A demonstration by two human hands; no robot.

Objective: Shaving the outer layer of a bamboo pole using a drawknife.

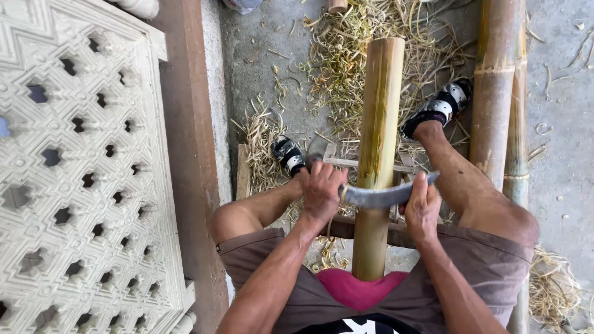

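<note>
While both hands gripped the curved blade (385, 195), left hand (320, 192) at nine o'clock and right hand (422, 207) at three, the bamboo pole (377, 142) ran between them toward twelve over shavings (346, 55).

You are wearing loose brown shorts (495, 260) that are covering both thighs down to just above the knees, and a dark hem line is edging the leg nearest the pale lattice panel (80, 167). A magenta shirt (362, 291) is showing between the shorts' legs, with a black patch bearing white marks below it. You are wearing black sandals with white and grey straps: one (289, 156) nearer that panel, the other (442, 106) farther from it. Your arms and lower legs are bare.
</note>
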